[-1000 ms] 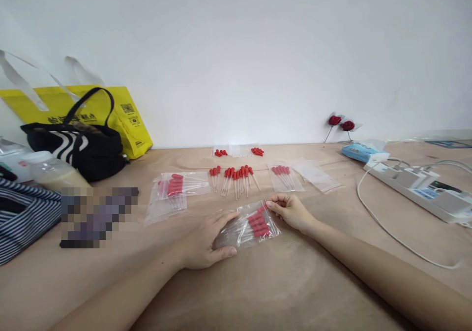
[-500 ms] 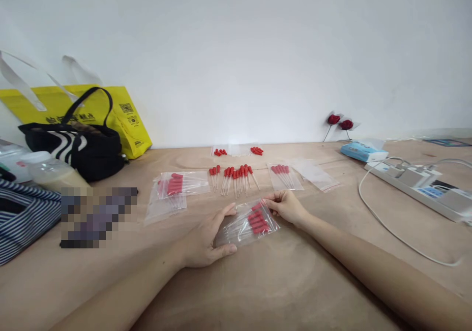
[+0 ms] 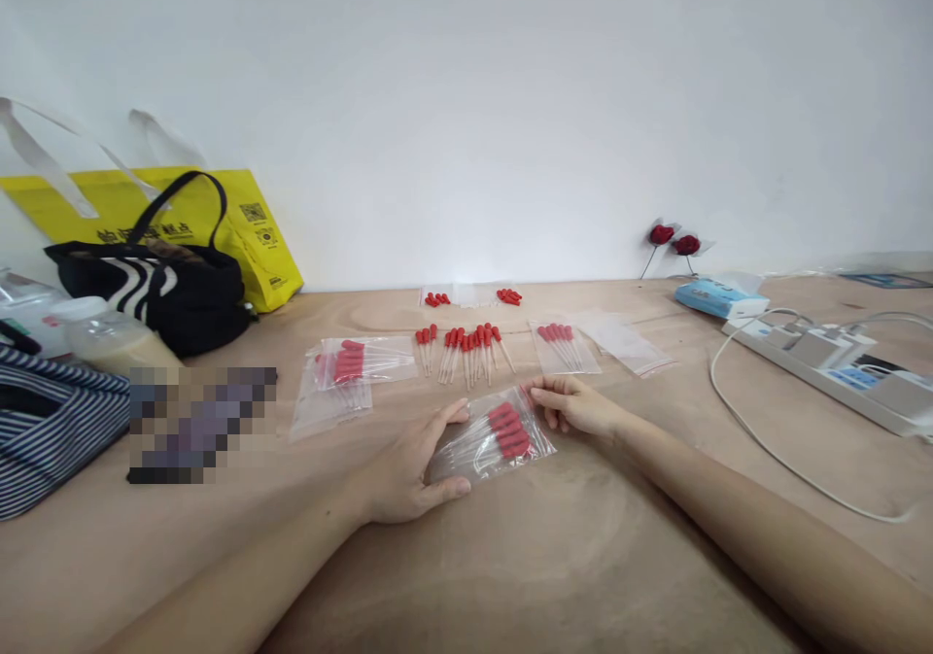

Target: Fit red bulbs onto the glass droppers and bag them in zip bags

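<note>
A clear zip-lock bag (image 3: 481, 458) lies in front of me with several red-bulbed droppers (image 3: 508, 430) inside, bulbs toward the right. Its left end sits between the thumb and fingers of my left hand (image 3: 415, 464), which steadies it by the edges. At the bag's upper right corner, the thumb and forefinger of my right hand (image 3: 579, 409) pinch the red-lined zip edge. Just beyond, loose droppers (image 3: 470, 345) lie in a row, bulbs pointing away. Filled bags overlap at the left (image 3: 331, 396), and another filled bag (image 3: 569, 351) lies at the right.
Flat bags (image 3: 627, 343) lie right of centre; red bulbs (image 3: 508, 296) rest by the wall. Rightward are a tissue pack (image 3: 718, 296) and a power strip (image 3: 816, 367) with a trailing cable. Leftward stand a yellow bag (image 3: 273, 265), a black bag (image 3: 196, 304) and a bottle (image 3: 120, 338).
My right fingers have shifted slightly right along the bag's zip edge. The left hand keeps its hold, and the view has moved a little.
</note>
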A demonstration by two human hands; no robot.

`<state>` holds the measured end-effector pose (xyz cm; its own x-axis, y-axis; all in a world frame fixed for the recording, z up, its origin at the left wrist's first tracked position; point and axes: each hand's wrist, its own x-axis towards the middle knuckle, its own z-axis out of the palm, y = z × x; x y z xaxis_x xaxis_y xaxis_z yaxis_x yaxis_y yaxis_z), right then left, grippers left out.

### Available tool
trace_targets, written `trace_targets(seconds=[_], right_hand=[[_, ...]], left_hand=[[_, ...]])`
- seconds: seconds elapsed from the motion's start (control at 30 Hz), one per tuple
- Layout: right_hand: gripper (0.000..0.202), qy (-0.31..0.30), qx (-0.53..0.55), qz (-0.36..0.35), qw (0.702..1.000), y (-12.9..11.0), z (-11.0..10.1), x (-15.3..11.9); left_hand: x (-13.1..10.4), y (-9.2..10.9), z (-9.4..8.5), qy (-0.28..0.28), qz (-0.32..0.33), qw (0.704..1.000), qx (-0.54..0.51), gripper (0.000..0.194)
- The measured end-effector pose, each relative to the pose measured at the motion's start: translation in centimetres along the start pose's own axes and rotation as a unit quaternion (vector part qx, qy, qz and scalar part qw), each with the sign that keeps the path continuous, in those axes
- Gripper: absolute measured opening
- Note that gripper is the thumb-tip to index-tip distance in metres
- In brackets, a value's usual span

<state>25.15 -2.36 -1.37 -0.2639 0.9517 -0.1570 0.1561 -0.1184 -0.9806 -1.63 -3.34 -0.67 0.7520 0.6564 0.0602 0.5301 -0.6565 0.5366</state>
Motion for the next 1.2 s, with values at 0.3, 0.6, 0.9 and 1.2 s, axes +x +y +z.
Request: trace_targets(seconds=[0.3, 0.6, 0.9, 1.2], right_hand=[[0.030, -0.048, 0.005, 0.045, 0.998, -0.4, 1.8, -1.6], [0.025, 0.115, -0.074, -0.029, 0.990, -1.6, -4.1, -1.1], [0.011, 0.172, -0.399, -0.105, 0.894, -3.2, -12.4, 4.3], [0.018, 0.344, -0.453, -0.032, 0.822, -0.8, -10.4, 10.5]], left_hand=[[0.0, 0.0, 0.0, 0.009, -0.003, 1.000, 0.008, 0.071], [0.1, 0.4, -0.3, 0.034, -0.006, 0.999, 0.037, 0.057], [0.2, 0.7, -0.6, 0.001, -0.029, 0.999, 0.031, 0.058], [-0.2, 0.6, -0.7, -0.013, -0.050, 0.998, 0.022, 0.057]])
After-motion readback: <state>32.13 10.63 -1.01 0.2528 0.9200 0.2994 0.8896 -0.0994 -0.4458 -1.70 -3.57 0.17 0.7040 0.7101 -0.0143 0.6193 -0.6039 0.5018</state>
